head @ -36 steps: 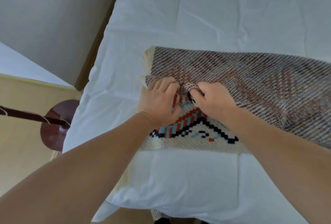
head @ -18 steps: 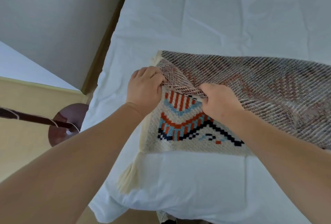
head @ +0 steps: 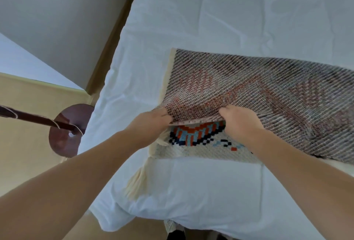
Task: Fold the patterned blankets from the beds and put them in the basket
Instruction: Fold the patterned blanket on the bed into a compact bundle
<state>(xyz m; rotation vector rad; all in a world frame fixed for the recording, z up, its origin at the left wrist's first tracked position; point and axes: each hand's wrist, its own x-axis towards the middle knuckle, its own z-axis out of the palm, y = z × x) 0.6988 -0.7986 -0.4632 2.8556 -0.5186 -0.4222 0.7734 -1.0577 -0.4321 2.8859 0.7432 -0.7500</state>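
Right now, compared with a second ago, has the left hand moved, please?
Yes. The left hand has slid left along the folded edge of the blanket, away from the right hand and nearer the round brown stand base.

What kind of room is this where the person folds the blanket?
Probably a bedroom: a white-sheeted bed, a patterned blanket lying half folded on it, and beside the bed what looks like a floor lamp's round base.

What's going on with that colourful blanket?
A person is folding a patterned blanket on the white bed. The left hand and right hand both grip the edge of the top layer, which is turned over so its back shows. The bright front peeks out underneath. No basket is in view.
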